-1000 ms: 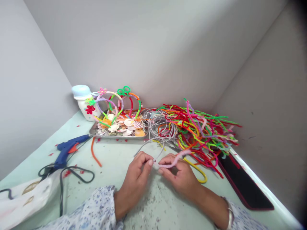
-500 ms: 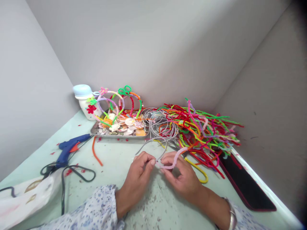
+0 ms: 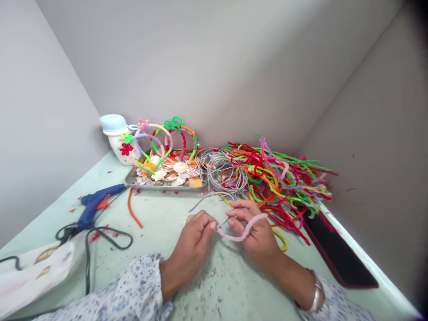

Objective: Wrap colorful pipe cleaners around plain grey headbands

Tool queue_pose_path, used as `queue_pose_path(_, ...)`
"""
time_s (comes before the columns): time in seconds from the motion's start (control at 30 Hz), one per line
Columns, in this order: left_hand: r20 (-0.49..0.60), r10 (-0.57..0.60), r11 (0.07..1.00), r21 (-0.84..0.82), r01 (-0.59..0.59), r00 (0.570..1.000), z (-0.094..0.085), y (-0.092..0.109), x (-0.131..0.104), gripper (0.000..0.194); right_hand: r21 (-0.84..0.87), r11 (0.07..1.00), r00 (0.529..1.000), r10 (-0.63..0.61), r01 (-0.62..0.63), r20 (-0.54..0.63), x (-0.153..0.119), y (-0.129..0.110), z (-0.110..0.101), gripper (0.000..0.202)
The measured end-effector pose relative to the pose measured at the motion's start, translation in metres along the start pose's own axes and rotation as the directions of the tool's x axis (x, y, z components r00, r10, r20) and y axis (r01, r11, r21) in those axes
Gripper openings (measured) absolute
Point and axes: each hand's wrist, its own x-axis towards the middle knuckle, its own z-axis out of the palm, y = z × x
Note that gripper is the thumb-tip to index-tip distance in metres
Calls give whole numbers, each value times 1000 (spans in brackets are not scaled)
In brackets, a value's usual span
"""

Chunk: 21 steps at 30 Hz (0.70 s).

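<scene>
Pink fuzzy wire (image 3: 241,232) hangs between both hands above the pale green table (image 3: 160,223), with the left hand (image 3: 195,238) pinching one end tight and the right hand (image 3: 256,232) closed around the rest, near the colourful wire pile (image 3: 281,178).

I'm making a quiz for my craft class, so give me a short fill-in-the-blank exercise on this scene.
1. Both hands, left hand and right hand, hold a fuzzy pipe cleaner coloured ____.
2. The blue hot glue gun lies to the person's ____.
3. The flat metal tray holds ____.
4. The black flat phone lies near the table's ____ edge.

Missing words: pink; left; seashells; right
</scene>
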Motion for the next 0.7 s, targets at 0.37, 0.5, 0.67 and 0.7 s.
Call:
queue_pose_path(0.37, 34, 21, 992, 123, -25, 999, 2, -1, 0, 34, 19, 999, 999, 37, -38, 25, -1, 1, 2, 9)
queue_pose_path(0.5, 20, 27, 995, 92, -29, 999, 1, 0, 0, 32, 0, 1000, 1000, 20, -20, 20, 0, 1, 1, 9)
queue_pose_path(0.67, 40, 44, 997, 64, -47, 998, -1, 0, -1, 11, 2, 999, 999, 36, -36, 19, 2, 1, 0, 8)
queue_pose_path(0.7, 33, 48, 995, 81, -51, 998, 0, 0, -1, 9, 3, 999, 999, 38, -39, 21, 2, 1, 0, 7)
